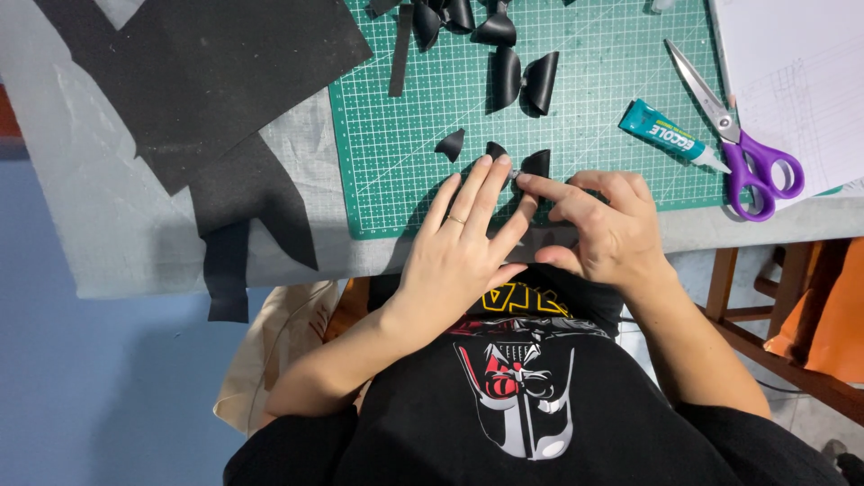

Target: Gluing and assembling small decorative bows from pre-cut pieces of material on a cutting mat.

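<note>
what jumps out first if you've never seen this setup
Both hands meet at the near edge of the green cutting mat: the left hand lies flat with fingers spread, and the right hand pinches a small black piece against the mat. Finished black bows sit higher on the mat. To the right lie purple-handled scissors and a teal glue tube.

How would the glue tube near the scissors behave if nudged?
The glue tube looks round-bodied and lies flat on the mat, so it would probably roll sideways. It seems small and light, likely sliding easily. Its tip sits close to the scissors, which might stop it.
</note>
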